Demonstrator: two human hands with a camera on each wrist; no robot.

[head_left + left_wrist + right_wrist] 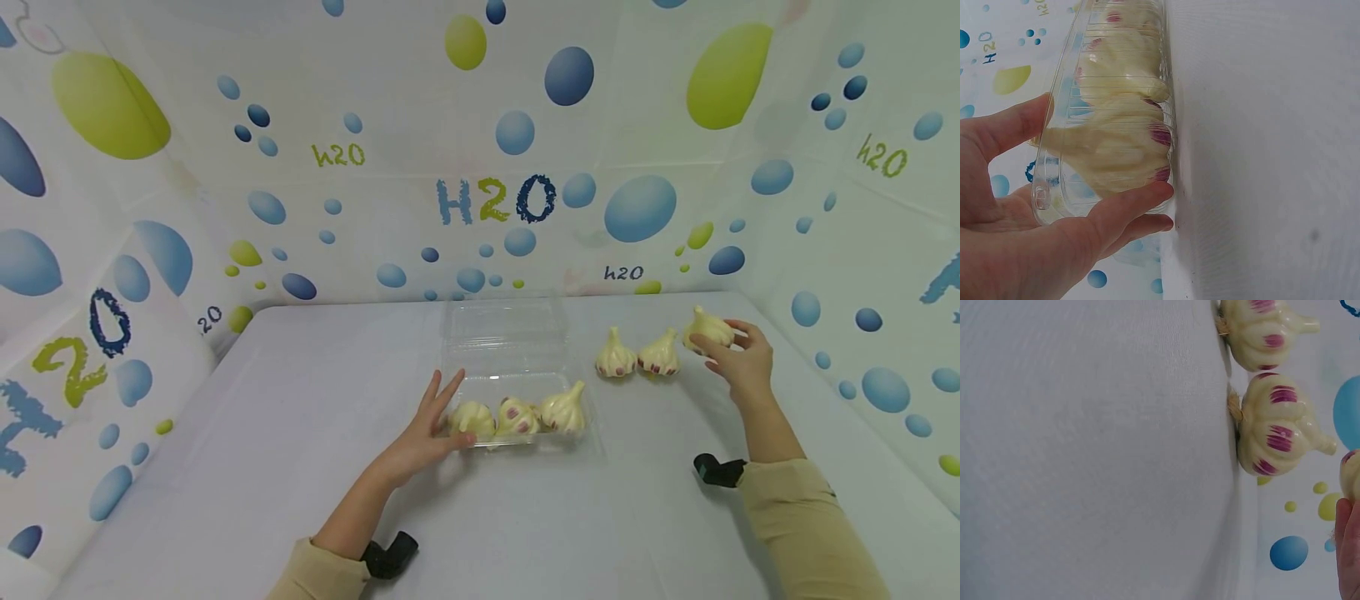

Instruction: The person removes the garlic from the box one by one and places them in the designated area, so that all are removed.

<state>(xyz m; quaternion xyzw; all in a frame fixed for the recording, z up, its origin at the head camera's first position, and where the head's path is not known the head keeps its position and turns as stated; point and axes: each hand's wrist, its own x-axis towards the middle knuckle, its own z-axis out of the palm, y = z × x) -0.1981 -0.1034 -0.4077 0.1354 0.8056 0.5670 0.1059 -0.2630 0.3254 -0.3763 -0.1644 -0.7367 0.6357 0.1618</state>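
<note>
A clear plastic container (pixel 504 440) sits mid-table, its hinged lid (pixel 504 333) folded back. Three cream garlic bulbs with purple patches lie in a row inside: a left one (pixel 474 418), a middle one (pixel 517 416) and a right one (pixel 564 408). My left hand (pixel 420 437) grips the container's left end, thumb and fingers spread across it. At the right, my right hand (pixel 744 367) pinches another garlic bulb (pixel 709 328); in the right wrist view this bulb, partly cut off by the frame, is held above the table. Two garlic bulbs (pixel 1279 428) stand upright beside it.
Dark wrist-camera mounts stick out by the left wrist (pixel 392 555) and the right wrist (pixel 718 471). A white table (pixel 300 400) is ringed by a printed backdrop (pixel 390 225) at the back and both sides.
</note>
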